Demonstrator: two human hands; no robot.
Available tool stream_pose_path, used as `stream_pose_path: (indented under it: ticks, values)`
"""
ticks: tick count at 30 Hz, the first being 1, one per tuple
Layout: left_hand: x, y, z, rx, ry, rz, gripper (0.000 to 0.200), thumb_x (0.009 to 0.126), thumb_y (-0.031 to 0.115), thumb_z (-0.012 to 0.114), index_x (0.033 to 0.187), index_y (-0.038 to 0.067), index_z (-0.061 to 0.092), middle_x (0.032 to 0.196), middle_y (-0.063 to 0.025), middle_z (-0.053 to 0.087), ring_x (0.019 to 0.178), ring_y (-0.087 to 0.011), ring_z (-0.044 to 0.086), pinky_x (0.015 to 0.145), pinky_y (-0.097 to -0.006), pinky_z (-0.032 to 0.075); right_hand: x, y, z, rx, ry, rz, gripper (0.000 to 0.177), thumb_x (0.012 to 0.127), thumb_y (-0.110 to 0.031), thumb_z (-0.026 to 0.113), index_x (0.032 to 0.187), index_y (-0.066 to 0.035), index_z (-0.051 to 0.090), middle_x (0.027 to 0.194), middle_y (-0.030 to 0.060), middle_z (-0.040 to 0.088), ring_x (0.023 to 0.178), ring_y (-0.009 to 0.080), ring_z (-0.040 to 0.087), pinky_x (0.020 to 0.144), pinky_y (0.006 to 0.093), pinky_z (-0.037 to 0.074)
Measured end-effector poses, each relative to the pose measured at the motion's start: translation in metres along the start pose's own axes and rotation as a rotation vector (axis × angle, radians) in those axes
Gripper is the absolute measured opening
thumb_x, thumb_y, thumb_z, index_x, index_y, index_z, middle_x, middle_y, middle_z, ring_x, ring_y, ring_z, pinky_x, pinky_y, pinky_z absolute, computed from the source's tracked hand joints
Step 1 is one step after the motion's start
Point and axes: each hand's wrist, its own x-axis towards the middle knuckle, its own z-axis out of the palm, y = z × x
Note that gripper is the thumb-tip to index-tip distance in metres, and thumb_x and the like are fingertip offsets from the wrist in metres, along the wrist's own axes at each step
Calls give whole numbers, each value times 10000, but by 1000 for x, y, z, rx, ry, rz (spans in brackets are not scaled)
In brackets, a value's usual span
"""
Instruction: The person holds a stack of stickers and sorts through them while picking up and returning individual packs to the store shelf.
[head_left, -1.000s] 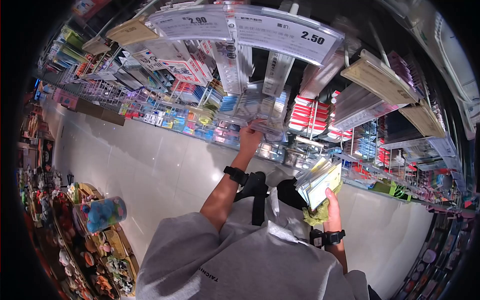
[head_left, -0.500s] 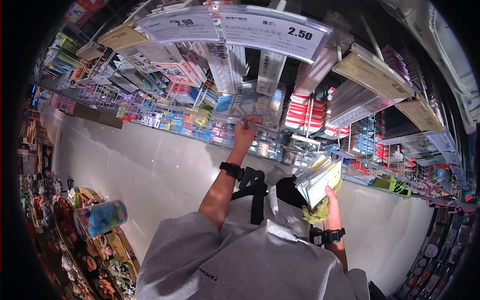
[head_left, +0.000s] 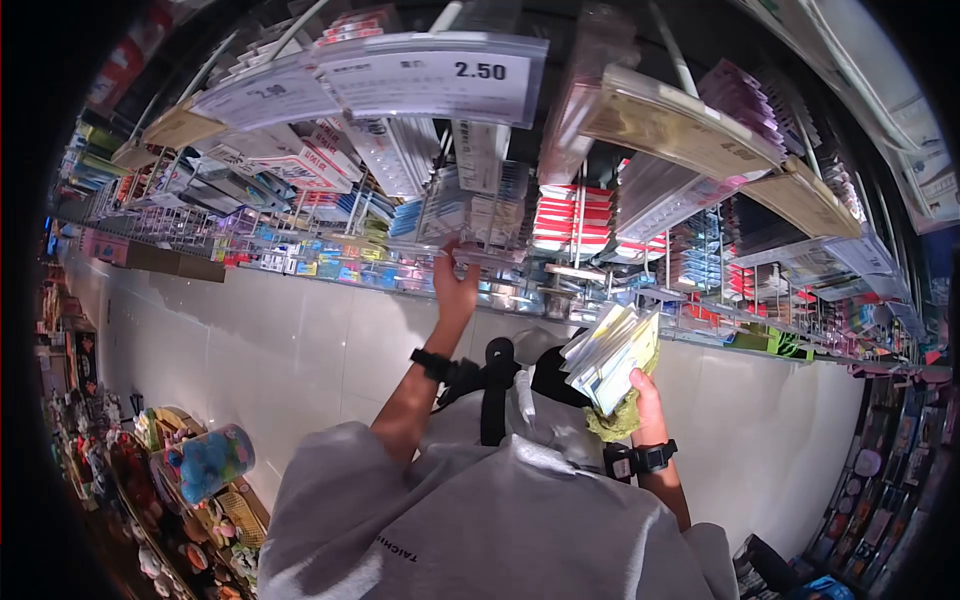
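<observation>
My left hand reaches up to the hanging display, fingers apart, at the lower edge of some clear packets. Whether the fingertips touch the packets is hard to make out. In my right hand is a fanned stack of flat cards or packets, held with the thumb across its front. A crumpled yellow-green cloth is bunched under the stack in the same hand. Red-and-white packets hang just right of my left hand.
Price labels jut out above on hooks. White rulers or ruler packs hang to the left. Tiled floor lies below the rack. A bin of blue items and plush toys stand at lower left; another shelf stands at right.
The view has shifted, so the rack and labels sit further left. My left hand's fingers have spread apart at the clear packets. The right hand still holds the stack and cloth.
</observation>
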Motion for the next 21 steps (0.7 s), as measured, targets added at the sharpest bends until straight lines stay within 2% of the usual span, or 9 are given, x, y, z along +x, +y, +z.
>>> stream_pose_path:
  ticks: [1,3,5,8,10,11,15,17,21]
  values:
    - [-2,0,-20,276,-238,-75,224,771,114,576,966,11,537,819,-71,554,757,-183,517,731,-284,411,-1,-1,0,5,9,-3,684,655,-217,642,1219,-15,311,1104,102,458,932,204,513,756,314,468]
    - [-7,50,-51,211,-833,-85,154,769,123,571,888,26,580,736,-67,559,659,-184,519,636,-281,427,-5,-3,3,42,-31,60,711,634,-221,658,1220,-15,311,1105,113,467,936,219,517,807,324,437]
    - [-14,95,-59,-51,-960,76,127,765,113,569,858,30,591,715,-65,572,619,-154,519,576,-271,423,-8,-5,6,52,-33,95,725,622,-231,666,1218,-12,315,1089,114,477,939,223,517,808,322,437]
    - [-17,180,-55,-168,-915,181,127,759,112,573,855,30,590,745,-69,567,626,-146,539,559,-264,431,-8,-10,18,35,-87,129,744,603,-246,679,1210,-5,323,1069,117,494,947,228,515,816,318,432]
    - [-28,211,-40,-144,-864,183,129,749,107,593,850,27,598,732,-56,552,603,-123,518,539,-240,414,-7,-13,27,6,-128,129,747,597,-251,683,1205,0,329,1065,119,500,953,230,514,823,317,428]
    - [-34,219,-33,-121,-814,185,131,740,102,612,845,24,607,720,-44,536,581,-100,498,519,-216,397,-6,-14,32,-5,-170,109,745,592,-252,687,1198,3,337,1075,120,497,954,225,513,819,315,429]
    - [-50,227,-23,-69,-733,292,138,727,102,621,839,24,599,716,-37,512,560,-109,495,499,-220,395,-2,-16,33,-48,-297,89,729,589,-237,692,1186,7,353,1090,114,495,962,212,505,815,315,424]
    - [-55,231,-24,14,-643,348,152,724,107,624,849,28,593,739,-43,521,552,-121,499,503,-232,408,-6,-16,31,-71,-279,86,720,587,-231,694,1180,7,362,1081,108,499,966,208,500,820,314,418]
    - [-56,240,-31,11,-683,293,168,724,107,624,869,28,589,769,-52,531,591,-133,523,532,-243,425,-14,-17,31,-116,-233,73,718,573,-220,705,1171,4,378,1066,92,508,981,200,489,837,314,401]
